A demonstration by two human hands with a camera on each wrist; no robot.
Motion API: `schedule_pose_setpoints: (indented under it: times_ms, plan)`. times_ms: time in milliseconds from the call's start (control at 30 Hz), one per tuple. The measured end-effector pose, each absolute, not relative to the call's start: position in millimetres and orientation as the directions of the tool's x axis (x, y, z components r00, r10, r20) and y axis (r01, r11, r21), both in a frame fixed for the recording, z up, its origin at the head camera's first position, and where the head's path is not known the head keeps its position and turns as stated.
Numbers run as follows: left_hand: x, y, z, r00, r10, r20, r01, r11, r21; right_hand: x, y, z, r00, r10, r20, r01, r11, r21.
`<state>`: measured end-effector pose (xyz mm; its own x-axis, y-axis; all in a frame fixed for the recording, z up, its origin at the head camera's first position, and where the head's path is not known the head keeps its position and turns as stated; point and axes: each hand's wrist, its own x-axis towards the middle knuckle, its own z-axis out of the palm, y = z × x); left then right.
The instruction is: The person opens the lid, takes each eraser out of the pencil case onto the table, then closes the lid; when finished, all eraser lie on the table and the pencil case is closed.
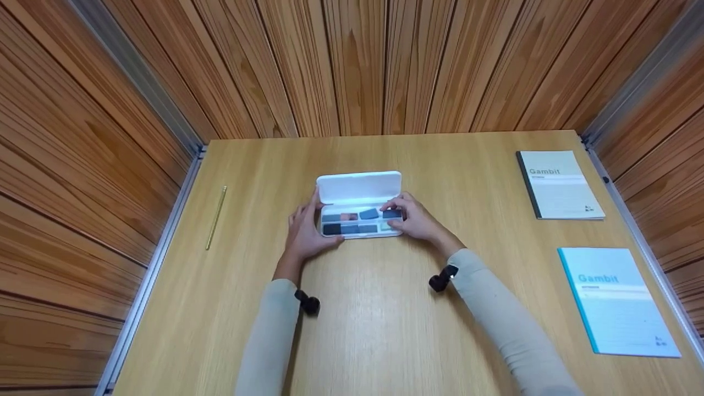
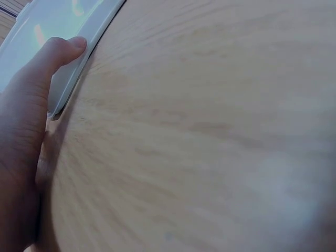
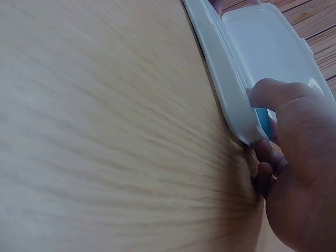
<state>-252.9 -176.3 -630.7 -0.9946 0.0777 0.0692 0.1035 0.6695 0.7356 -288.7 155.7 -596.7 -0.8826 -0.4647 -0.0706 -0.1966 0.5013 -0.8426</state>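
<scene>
A white case (image 1: 360, 188) with its lid raised sits on the table. Its tray holds several small blocks in two rows, mostly dark blue and grey-blue, one of them pinkish (image 1: 348, 216). My left hand (image 1: 309, 234) grips the case's left end; in the left wrist view its thumb (image 2: 63, 50) lies over the front rim. At the tray's right end, my right hand (image 1: 412, 219) pinches a dark blue block (image 1: 391, 213) between thumb and forefinger. The right wrist view shows a blue side (image 3: 263, 122) beneath that thumb, with other fingers curled outside the case's end.
A thin gold-coloured pencil (image 1: 216, 218) lies on the table (image 1: 374, 330) at the left. On the right are two notebooks, a dark-spined one (image 1: 561, 187) farther back and a blue-edged one (image 1: 619, 302) closer. Wooden panel walls (image 1: 357, 66) enclose the back and sides.
</scene>
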Motion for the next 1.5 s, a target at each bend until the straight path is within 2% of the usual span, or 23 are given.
schedule_pose_setpoints:
  times_ms: [467, 767, 1100, 1500]
  plan:
    - [-254.0, -176.1, -630.4, -0.991, 0.095, 0.090, 0.130, 0.681, 0.721, -291.4, 153.9, -596.5, -0.883, -0.469, 0.002, -0.276, 0.516, -0.811]
    - [-252.9, -177.3, -631.3, -0.995, 0.075, 0.065, 0.098, 0.673, 0.733, -292.4, 154.1, -597.4, -0.893, -0.445, 0.076, -0.302, 0.465, -0.832]
    - [-251.0, -176.5, -631.5, -0.995, 0.064, 0.075, 0.098, 0.663, 0.742, -295.0, 152.6, -601.6, -0.926, -0.367, 0.092, -0.259, 0.438, -0.861]
    - [-251.4, -176.2, -632.1, -0.995, 0.069, 0.079, 0.105, 0.672, 0.733, -293.5, 152.3, -602.5, -0.929, -0.357, 0.099, -0.255, 0.422, -0.870]
